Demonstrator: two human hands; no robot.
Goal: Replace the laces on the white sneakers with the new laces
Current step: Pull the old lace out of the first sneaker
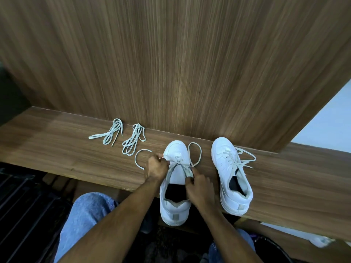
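Observation:
Two white sneakers stand on a wooden ledge, toes pointing away from me. The left sneaker (176, 154) has its lace mostly pulled loose, with one loop (195, 153) lying to its right and another loop (141, 157) to its left. My left hand (156, 167) pinches the lace at the sneaker's left eyelets. My right hand (197, 186) grips the right eyelet flap beside the tongue. The right sneaker (232, 173) is still laced, its lace ends trailing to the right. Two bundled new laces (111, 132) (133, 138) lie to the left.
The wooden ledge (57, 147) runs across the view with a wood-panelled wall (171, 63) right behind it. The heel of the left sneaker overhangs the ledge's front edge. My knees in blue jeans (85, 211) are below the ledge.

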